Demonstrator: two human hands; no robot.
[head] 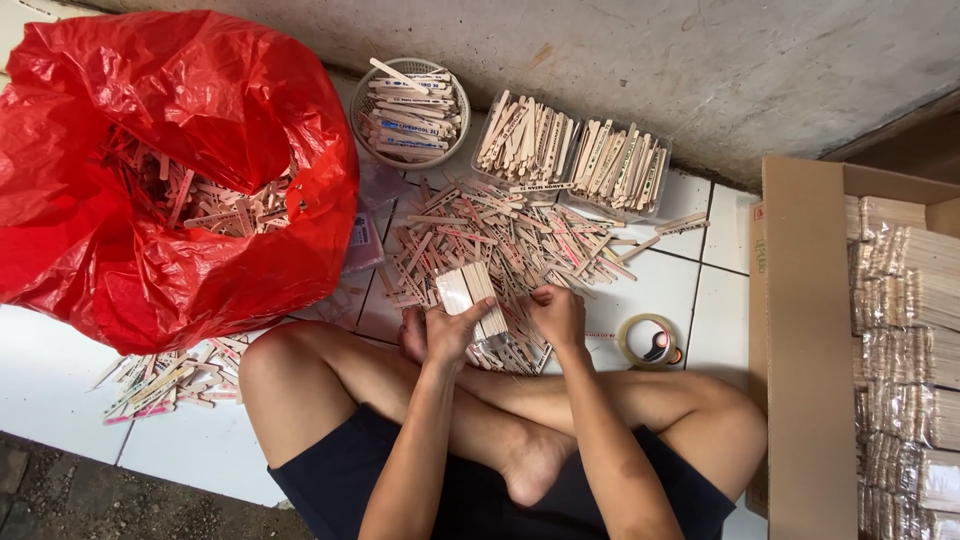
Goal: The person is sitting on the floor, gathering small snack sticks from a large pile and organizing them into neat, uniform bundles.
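Left hand [452, 335]: I see it gripping a stack of wooden sticks [472, 297].
Right hand [558, 315]: at three o'clock, fingers curled on the loose stick pile [510, 245]; grip unclear.

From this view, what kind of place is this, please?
Probably an informal home workshop for sorting and packing wooden sticks: loose sticks on a tiled floor, a red bag full of them, a cardboard box of wrapped bundles.

Left hand [452, 335] clasps a stick bundle [472, 297]; right hand [558, 315] touches loose sticks [510, 240].

Home packing floor (tiles [700, 290], stick-filled carton [800, 330])
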